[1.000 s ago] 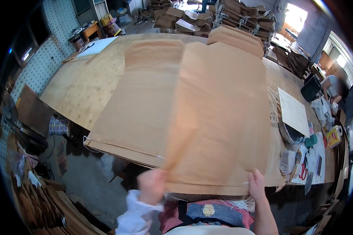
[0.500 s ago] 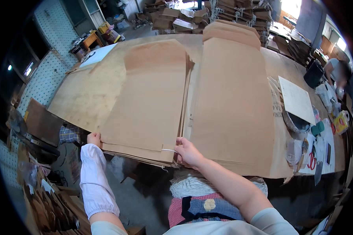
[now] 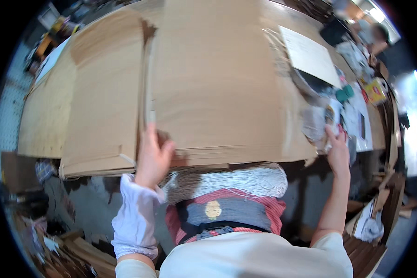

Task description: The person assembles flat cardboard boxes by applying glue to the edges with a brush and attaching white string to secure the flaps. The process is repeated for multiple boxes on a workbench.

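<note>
My left hand [image 3: 154,157] is raised, with its fingers stretched and thumb apart. Nothing shows in it. It is over the gap between a stack of brown paper sheets [image 3: 104,102] on the left and a wider brown paper stack [image 3: 213,83] in the middle. A short white cord [image 3: 127,160] lies at the left stack's near right corner. On the right, my right hand [image 3: 339,155] reaches over the table edge among small tools. Its slightly blurred fingers are apart, close to the red handles of scissors [image 3: 341,129]. Whether they touch is unclear.
A white board [image 3: 309,55], a green cap-like item [image 3: 344,93] and a dark phone-like slab [image 3: 361,124] lie on the right. A bundle of white string [image 3: 245,180] hangs before my lap. Another person [image 3: 368,34] is at the far right. Cardboard [image 3: 373,231] stands below.
Both hands have left the left stack's near corners. My right hand has swung right to the tools, and my left has come to the stack's right side. The view has shifted rightward and down.
</note>
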A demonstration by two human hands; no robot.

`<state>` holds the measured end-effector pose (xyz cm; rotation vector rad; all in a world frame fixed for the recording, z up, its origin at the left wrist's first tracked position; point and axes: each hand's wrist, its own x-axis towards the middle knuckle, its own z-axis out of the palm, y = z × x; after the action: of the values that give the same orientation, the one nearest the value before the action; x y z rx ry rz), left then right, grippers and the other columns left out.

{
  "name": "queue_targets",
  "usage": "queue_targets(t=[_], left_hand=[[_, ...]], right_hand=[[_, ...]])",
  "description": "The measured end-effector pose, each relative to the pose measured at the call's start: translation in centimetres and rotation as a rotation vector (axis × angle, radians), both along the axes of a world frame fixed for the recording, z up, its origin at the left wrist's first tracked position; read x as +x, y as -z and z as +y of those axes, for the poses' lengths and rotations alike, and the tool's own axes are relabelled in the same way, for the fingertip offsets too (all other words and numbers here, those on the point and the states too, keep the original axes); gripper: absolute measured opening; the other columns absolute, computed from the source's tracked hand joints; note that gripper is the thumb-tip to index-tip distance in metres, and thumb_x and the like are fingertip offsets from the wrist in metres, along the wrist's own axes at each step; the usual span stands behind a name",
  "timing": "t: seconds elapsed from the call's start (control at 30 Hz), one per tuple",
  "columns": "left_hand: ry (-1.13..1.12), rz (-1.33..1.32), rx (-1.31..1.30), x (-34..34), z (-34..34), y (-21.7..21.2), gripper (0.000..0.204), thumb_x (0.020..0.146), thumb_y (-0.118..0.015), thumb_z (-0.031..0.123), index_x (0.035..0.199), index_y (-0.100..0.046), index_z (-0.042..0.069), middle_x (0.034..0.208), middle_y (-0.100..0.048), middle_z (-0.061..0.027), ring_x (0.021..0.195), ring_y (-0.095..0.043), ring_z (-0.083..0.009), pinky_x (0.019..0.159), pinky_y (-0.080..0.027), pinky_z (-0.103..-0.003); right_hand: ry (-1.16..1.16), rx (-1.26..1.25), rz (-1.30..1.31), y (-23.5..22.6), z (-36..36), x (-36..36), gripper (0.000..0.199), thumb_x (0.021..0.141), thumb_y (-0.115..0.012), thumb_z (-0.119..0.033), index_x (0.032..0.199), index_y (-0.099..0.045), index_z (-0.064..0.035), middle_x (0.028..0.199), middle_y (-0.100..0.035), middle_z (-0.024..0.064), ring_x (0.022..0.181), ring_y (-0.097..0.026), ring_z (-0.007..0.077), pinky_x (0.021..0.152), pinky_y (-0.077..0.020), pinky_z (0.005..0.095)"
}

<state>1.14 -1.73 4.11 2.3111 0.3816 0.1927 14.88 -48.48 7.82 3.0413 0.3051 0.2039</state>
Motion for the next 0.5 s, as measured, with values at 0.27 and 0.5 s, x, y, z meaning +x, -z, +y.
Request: queue_targets(t=[0.27,0.5], left_hand=[[-0.143,-0.114,-0.132,2.4,4.0,8.5,0.055,0.088,-0.055,0.009,0.136,-0.033,-0.006,0.14,-0.038,-0.02,0.132,-0.034,-0.0294,0.11,-0.025,-0.034],[-0.058,-0.21,0.355,-0.1,-2.6,3.0,0.052,0.086,-0.057,0.009,0.133,-0.037,-0.004,0.135,-0.041,-0.0222,0.127,-0.036,-0.0384,0.107,-0.027,-0.042]], right_hand=[[-0.132,0.784,-0.332,-1.4,-2.1,4.4,0.014,0.079,-0.068,-0.008,0.091,-0.065,-0.0019,0.08,-0.064,0.0088,0.069,-0.062,0.0216,0.063,-0.0482,0.031],[0.215,1.122,-0.237,1.0,-1.1,17.3,0.022,0.08,-0.071,-0.017,0.079,-0.062,0.0031,0.06,-0.061,0.0055,0.048,-0.056,0.0102,0.046,-0.0449,0.0244]])
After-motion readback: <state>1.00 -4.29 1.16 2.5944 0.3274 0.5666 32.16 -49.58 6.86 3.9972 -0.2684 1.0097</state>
